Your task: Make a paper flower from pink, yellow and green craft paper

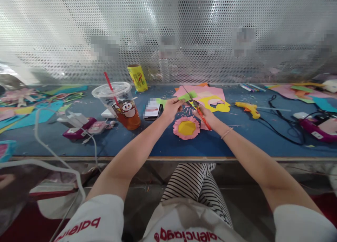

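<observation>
My left hand (173,108) pinches a piece of green paper (191,95) above the blue table. In my right hand (206,117) is a pair of scissors (200,112) with red-orange handles, its blades reaching up and left beside the green paper. Just below both hands lies a round paper flower (186,127) with a pink ruffled rim and a yellow centre. Small paper snippets are scattered between the hands. Behind them are pink paper sheets (207,92) and a yellow sheet (222,104) with cut-out holes.
A lidded drink cup (126,108) with a red straw stands left, near a phone (153,108) and a yellow cardboard tube (137,78). Right of my hands lies a yellow glue gun (249,109) with a black cord. Purple power strips (79,129) and cables sit toward both sides.
</observation>
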A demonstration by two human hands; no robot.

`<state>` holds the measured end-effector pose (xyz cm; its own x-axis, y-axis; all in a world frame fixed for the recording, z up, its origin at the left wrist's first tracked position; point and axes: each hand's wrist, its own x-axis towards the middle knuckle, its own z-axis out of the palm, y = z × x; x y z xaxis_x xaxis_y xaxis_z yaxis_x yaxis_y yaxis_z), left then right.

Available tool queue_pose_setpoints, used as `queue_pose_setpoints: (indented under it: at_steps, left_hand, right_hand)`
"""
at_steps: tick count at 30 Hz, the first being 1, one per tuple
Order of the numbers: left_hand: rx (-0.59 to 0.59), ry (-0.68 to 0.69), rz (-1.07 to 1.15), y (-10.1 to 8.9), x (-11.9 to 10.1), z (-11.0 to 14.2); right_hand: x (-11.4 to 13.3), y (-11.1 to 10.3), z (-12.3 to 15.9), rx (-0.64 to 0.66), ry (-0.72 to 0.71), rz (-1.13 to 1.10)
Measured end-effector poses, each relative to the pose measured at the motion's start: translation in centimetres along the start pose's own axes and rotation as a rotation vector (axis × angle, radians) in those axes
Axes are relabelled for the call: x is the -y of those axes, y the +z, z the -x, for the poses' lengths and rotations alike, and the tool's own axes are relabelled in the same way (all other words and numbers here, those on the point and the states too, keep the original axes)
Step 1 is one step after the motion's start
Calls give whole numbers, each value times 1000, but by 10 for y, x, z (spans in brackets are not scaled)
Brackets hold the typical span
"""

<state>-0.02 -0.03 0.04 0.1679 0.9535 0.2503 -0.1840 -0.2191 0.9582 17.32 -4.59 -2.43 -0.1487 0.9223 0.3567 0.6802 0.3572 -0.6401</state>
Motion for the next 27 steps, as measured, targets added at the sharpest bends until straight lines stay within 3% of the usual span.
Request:
queue_pose_setpoints:
  at_steps: [9,16,21,24,27]
  left_hand:
    - [31,6,-32,-1,3,-2]
    - [34,-19,-13,0,2,-1]
    - [27,-14,-18,-5,1,-6]
    - [-21,-28,-93,-13,4,-13]
    - [-91,-35,-294,-25,9,-20]
  right_hand:
    - [1,2,-1,5,63,-111]
    - [5,-1,-2,-71,-7,25]
    - [10,-18,-3,-201,27,77]
    - [-1,-33,-10,-278,92,145]
    - [-27,-47,-16,-254,232,326]
